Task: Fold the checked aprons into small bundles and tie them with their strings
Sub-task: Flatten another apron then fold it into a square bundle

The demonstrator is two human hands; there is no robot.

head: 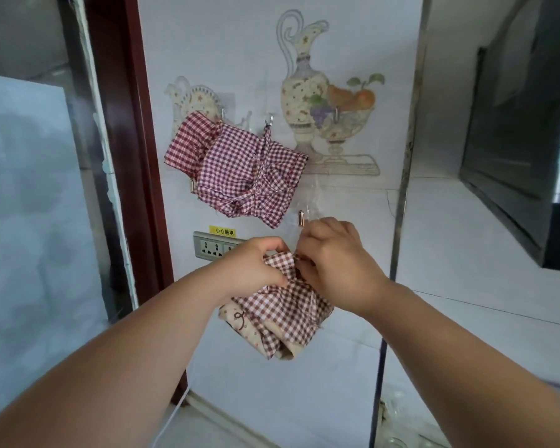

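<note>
Both hands (256, 266) (337, 263) grip the downward-hanging brown-checked apron (282, 315).

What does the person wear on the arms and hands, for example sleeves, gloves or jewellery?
Nothing visible is worn there. The left hand and the right hand have no gloves, and no ring shows. Neither wrist carries a watch or bracelet, and no sleeve reaches the forearms.

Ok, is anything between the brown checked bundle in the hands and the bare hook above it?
Nothing visible. The hook is bare, just above the right hand, which grips the brown checked bundle with the left hand. The hanging red checked bundle ends just left of the hook.
</note>
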